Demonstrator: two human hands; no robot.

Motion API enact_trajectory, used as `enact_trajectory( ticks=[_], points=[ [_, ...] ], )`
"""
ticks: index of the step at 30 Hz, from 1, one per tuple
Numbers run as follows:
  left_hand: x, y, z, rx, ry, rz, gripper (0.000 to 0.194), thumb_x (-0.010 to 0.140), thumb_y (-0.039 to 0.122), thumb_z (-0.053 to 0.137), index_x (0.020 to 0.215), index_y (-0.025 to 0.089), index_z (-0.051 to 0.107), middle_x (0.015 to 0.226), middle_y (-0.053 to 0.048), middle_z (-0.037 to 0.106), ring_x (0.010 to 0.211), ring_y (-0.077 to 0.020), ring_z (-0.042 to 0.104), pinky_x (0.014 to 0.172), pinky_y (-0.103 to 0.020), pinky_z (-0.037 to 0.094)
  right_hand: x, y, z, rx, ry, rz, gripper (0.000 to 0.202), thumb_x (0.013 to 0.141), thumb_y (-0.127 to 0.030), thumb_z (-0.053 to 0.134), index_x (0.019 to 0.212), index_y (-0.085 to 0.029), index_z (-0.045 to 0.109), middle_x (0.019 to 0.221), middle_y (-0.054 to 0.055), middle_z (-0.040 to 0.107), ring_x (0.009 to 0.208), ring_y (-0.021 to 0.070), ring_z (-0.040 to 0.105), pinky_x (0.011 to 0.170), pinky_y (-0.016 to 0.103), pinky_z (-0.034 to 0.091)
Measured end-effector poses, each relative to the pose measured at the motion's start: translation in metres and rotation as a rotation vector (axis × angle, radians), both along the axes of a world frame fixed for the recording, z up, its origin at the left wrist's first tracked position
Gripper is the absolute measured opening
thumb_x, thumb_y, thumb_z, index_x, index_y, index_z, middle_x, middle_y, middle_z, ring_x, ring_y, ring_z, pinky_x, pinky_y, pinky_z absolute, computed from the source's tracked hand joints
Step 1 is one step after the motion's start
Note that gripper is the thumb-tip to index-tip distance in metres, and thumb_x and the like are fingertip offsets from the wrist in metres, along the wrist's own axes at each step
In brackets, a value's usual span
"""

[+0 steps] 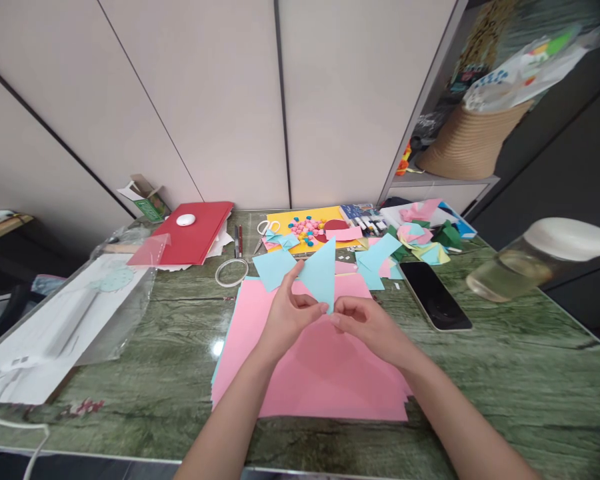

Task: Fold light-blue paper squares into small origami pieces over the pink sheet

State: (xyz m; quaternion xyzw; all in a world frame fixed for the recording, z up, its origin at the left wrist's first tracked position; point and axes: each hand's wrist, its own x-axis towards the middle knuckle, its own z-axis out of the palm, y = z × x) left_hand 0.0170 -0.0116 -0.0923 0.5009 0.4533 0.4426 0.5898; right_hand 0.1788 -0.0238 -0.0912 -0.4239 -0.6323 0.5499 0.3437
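A light blue folded paper [323,275] is held upright above a stack of pink sheets [325,380]. My left hand [293,310] pinches its lower edge between thumb and fingers, with the index finger along its left side. The bottom corner is between the thumb and fingers of my right hand [363,321], close beside the left thumb. Behind my left hand lies another light blue paper [273,269]. More blue pieces [377,257] lie beyond my right hand.
A black phone [436,297] and a lidded bottle [520,267] stand to the right. Scissors [267,230], a tape roll [231,273], a red folder [193,233] and a yellow sheet [275,219] lie toward the back. Plastic-covered white paper [65,320] is at the left.
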Motion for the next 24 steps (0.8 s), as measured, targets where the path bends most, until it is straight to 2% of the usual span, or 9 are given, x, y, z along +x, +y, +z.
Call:
enact_trajectory(
  ticks=[3, 6, 10, 14, 17, 21, 24],
  points=[
    [0.002, 0.0, 0.001, 0.013, -0.017, 0.044, 0.084, 0.067, 0.019, 0.067, 0.137, 0.018, 0.021, 0.052, 0.007, 0.052, 0.049, -0.0081, 0.047, 0.052, -0.022, 0.034, 0.0, 0.001, -0.001, 0.028, 0.003, -0.018, 0.021, 0.08, -0.03, 0.053, 0.063, -0.018, 0.048, 0.061, -0.004, 0.045, 0.06, 0.0116, 0.043, 0.06, 0.024, 0.035],
    [0.004, 0.0, 0.0, 0.039, -0.011, 0.075, 0.087, 0.066, 0.019, 0.068, 0.138, 0.019, 0.018, 0.052, 0.007, 0.051, 0.049, -0.009, 0.047, 0.051, -0.023, 0.034, 0.0, 0.003, -0.001, 0.001, 0.025, -0.026, 0.021, 0.078, -0.033, 0.057, 0.064, -0.018, 0.052, 0.063, -0.003, 0.049, 0.063, 0.0125, 0.047, 0.062, 0.025, 0.036],
    [0.005, -0.002, -0.002, 0.057, -0.018, -0.007, 0.088, 0.067, 0.02, 0.068, 0.138, 0.022, 0.017, 0.058, 0.005, 0.052, 0.054, -0.0106, 0.052, 0.052, -0.023, 0.038, 0.003, 0.007, -0.003, -0.006, 0.078, -0.103, 0.02, 0.079, -0.034, 0.055, 0.067, -0.018, 0.055, 0.067, -0.001, 0.054, 0.068, 0.0139, 0.05, 0.067, 0.026, 0.038],
    [0.006, -0.005, -0.005, 0.116, -0.029, -0.081, 0.084, 0.066, 0.02, 0.068, 0.136, 0.029, 0.021, 0.081, 0.0, 0.052, 0.059, -0.0098, 0.055, 0.053, -0.023, 0.041, 0.004, 0.008, -0.01, -0.027, 0.136, -0.246, 0.025, 0.075, -0.036, 0.06, 0.06, -0.018, 0.051, 0.058, -0.003, 0.05, 0.058, 0.012, 0.047, 0.06, 0.025, 0.037],
    [0.005, -0.004, -0.008, 0.182, -0.016, -0.098, 0.069, 0.068, 0.019, 0.066, 0.129, 0.028, 0.035, 0.086, -0.002, 0.053, 0.062, -0.0091, 0.053, 0.056, -0.023, 0.042, 0.003, 0.009, -0.015, -0.05, 0.178, -0.285, 0.026, 0.072, -0.035, 0.063, 0.056, -0.018, 0.051, 0.054, -0.004, 0.05, 0.055, 0.0112, 0.046, 0.059, 0.026, 0.036],
    [0.004, -0.001, -0.012, 0.279, 0.062, -0.119, 0.025, 0.073, 0.018, 0.061, 0.098, 0.019, 0.063, 0.073, -0.001, 0.054, 0.063, -0.0102, 0.049, 0.06, -0.024, 0.042, 0.003, 0.009, -0.017, -0.03, 0.215, -0.315, 0.025, 0.071, -0.034, 0.065, 0.057, -0.017, 0.053, 0.055, -0.004, 0.051, 0.057, 0.0113, 0.046, 0.06, 0.025, 0.036],
    [0.008, -0.002, -0.014, 0.275, 0.093, -0.075, 0.02, 0.074, 0.019, 0.06, 0.093, 0.018, 0.064, 0.079, -0.003, 0.056, 0.068, -0.0121, 0.05, 0.064, -0.026, 0.043, 0.002, 0.01, -0.018, -0.019, 0.212, -0.333, 0.024, 0.07, -0.034, 0.065, 0.057, -0.017, 0.053, 0.056, -0.004, 0.049, 0.056, 0.011, 0.044, 0.058, 0.025, 0.035]
  ],
)
